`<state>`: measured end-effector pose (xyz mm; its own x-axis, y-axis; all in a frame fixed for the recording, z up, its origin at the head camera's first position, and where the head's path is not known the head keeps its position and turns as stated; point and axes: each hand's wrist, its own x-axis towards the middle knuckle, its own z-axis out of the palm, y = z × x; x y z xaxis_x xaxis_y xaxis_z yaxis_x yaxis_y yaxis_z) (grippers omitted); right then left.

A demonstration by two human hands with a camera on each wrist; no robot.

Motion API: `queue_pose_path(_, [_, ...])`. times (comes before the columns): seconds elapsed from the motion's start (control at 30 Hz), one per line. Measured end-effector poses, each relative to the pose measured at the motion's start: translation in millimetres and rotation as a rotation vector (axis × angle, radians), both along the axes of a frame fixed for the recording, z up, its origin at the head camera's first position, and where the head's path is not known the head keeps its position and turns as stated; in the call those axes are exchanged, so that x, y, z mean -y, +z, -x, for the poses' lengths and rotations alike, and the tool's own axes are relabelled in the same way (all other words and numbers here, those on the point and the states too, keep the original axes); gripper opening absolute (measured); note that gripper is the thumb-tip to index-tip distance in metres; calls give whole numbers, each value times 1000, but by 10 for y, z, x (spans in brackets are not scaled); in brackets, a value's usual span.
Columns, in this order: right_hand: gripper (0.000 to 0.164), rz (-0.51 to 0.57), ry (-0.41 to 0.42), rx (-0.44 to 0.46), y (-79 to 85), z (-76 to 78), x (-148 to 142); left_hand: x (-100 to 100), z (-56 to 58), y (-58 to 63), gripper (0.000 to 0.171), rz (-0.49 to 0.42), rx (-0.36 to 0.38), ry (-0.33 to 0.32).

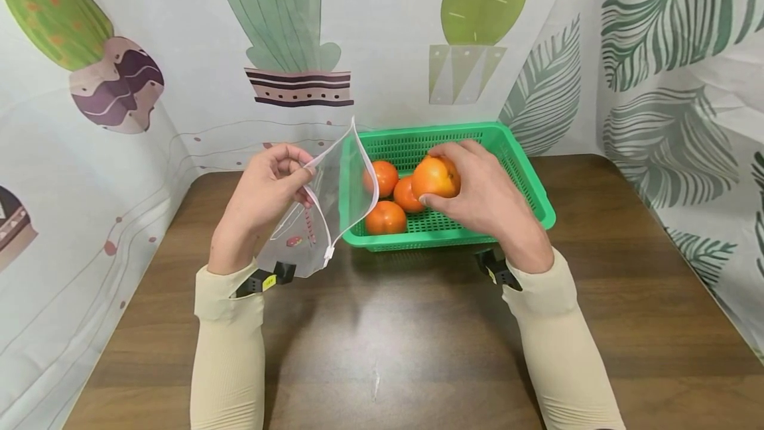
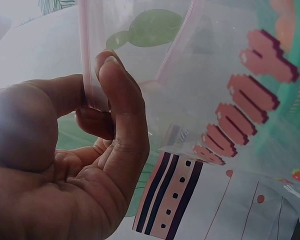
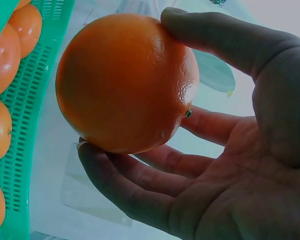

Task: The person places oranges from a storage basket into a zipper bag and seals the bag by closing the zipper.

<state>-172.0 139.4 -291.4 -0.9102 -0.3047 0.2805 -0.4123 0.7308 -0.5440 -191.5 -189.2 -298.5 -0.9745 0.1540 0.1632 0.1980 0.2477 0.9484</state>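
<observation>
My left hand pinches the rim of a clear slider zip bag between thumb and fingers. The bag's mouth gapes toward the right, with a white slider at its lower corner. Pink block letters are printed on the bag in the left wrist view. My right hand grips an orange, thumb on one side and fingertips on the other. In the right wrist view that orange is held clear of the basket, its stem end toward the palm. More oranges lie in the green basket below.
The basket stands at the back of a brown wooden table, close to a wall cloth printed with cacti and leaves. Part of the bag overlaps the basket's left end in the head view.
</observation>
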Motion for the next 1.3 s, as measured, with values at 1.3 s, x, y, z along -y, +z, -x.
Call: queue_pose_path(1.3, [61,117,16,-63,130,-72,331,-16,26,-29,15,-23,29,-30])
